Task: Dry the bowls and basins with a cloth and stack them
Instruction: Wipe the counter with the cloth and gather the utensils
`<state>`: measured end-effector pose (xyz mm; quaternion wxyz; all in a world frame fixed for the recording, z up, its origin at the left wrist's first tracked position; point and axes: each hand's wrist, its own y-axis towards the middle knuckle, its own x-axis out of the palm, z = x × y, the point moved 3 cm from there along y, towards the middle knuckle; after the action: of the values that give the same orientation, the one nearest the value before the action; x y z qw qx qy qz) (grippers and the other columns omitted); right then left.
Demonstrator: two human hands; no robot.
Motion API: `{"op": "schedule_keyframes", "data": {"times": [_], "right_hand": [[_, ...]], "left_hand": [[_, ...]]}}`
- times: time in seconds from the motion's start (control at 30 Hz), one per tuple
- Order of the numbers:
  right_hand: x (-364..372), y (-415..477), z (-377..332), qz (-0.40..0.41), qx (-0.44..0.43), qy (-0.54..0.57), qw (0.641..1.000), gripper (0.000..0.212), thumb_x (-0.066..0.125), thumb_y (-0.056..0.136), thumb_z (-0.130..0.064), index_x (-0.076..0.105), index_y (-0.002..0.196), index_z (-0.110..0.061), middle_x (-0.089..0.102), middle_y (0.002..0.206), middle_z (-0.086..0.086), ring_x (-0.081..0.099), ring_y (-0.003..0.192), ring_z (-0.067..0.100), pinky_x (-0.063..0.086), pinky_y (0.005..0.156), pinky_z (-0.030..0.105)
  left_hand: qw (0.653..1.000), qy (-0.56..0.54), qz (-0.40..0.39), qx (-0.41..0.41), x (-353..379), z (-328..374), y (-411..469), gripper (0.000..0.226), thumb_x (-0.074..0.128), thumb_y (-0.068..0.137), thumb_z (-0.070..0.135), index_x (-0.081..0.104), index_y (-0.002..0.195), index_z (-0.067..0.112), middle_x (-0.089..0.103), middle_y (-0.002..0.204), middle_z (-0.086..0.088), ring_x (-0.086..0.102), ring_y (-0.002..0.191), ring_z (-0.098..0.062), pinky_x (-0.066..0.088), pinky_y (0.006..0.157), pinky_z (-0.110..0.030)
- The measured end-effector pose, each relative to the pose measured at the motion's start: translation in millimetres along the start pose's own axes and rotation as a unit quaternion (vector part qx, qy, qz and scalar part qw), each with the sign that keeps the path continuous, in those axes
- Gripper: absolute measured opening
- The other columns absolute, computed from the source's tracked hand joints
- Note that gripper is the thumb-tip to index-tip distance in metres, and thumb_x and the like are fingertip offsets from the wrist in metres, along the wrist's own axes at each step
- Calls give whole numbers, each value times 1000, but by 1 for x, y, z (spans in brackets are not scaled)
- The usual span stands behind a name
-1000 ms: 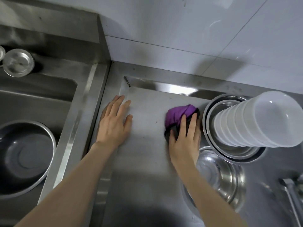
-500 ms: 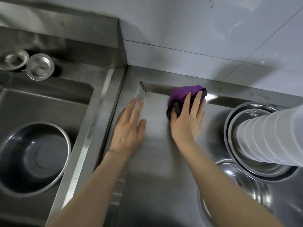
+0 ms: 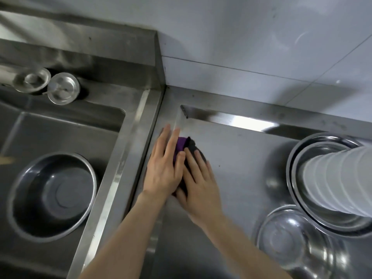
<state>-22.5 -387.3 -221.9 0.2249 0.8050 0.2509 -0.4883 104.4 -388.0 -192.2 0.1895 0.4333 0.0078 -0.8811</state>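
Observation:
A purple and dark cloth (image 3: 182, 144) lies bunched on the steel counter (image 3: 237, 158) near its left rim. My left hand (image 3: 164, 170) lies flat over the cloth's left side with straight fingers. My right hand (image 3: 198, 182) presses on its right side, fingers extended. Both hands touch each other and hide most of the cloth. A stack of white bowls (image 3: 340, 178) stands inside nested steel basins (image 3: 302, 150) at the right. Another steel basin (image 3: 291, 240) sits in front of them. One steel basin (image 3: 54, 196) rests in the sink.
The sink (image 3: 66, 127) fills the left side, with two small round steel strainers (image 3: 63, 88) on its back ledge. A raised steel divider (image 3: 128, 158) separates sink and counter. White tiled wall runs behind.
My right hand has slid the cloth from the back of the counter leftward and nearer, up against my left hand, which now lies on the cloth. The view shifted slightly.

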Motion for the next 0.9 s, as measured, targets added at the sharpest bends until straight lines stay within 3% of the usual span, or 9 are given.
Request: {"op": "schedule_keyframes", "data": {"times": [0.1, 0.23, 0.4, 0.6, 0.73, 0.9], "right_hand": [[2, -23, -7, -6, 0, -20, 1000, 62, 49, 94, -39, 38, 151, -16, 30, 160, 5, 22, 150, 26, 29, 118, 50], [-6, 23, 22, -3, -14, -24, 1000, 62, 50, 90, -41, 44, 148, -18, 33, 159, 8, 28, 147, 31, 30, 116, 50], [-31, 70, 75, -22, 61, -54, 996, 63, 46, 94, -45, 35, 152, -24, 15, 165, 3, 15, 151, 28, 26, 119, 45], [-38, 5, 67, 4, 249, -24, 968, 67, 51, 94, -38, 26, 155, -25, 5, 167, 0, 3, 152, 25, 16, 122, 44], [-36, -78, 33, -17, 198, -35, 979, 66, 39, 92, -45, 31, 154, -22, 11, 166, 5, 9, 152, 29, 16, 122, 47], [-26, -208, -24, -58, 116, -54, 990, 64, 46, 96, -47, 32, 153, -24, 16, 165, 5, 14, 152, 29, 24, 120, 48]], "left_hand": [[1000, 8, -5, -9, -1, 3, 0, 54, 32, 100, 38, 36, 148, 13, 34, 154, -9, 28, 145, -21, 28, 115, -27], [1000, 9, -13, 1, 0, 0, 1, 52, 34, 100, 35, 45, 142, 7, 44, 146, -14, 36, 141, -27, 32, 115, -37], [1000, 27, 3, 9, 4, -5, 2, 47, 37, 99, 30, 54, 134, 3, 48, 141, -18, 39, 138, -31, 35, 113, -39], [999, 41, 8, 17, 6, -4, 3, 46, 36, 97, 29, 56, 130, 4, 48, 140, -18, 40, 135, -32, 36, 109, -39], [999, 35, 11, 18, 6, -4, 2, 45, 37, 96, 27, 55, 130, 3, 49, 136, -18, 45, 127, -33, 35, 106, -36], [1000, -2, 19, 21, -6, 0, -25, 41, 42, 96, 19, 53, 132, 2, 53, 131, -21, 48, 124, -33, 33, 106, -31]]}}
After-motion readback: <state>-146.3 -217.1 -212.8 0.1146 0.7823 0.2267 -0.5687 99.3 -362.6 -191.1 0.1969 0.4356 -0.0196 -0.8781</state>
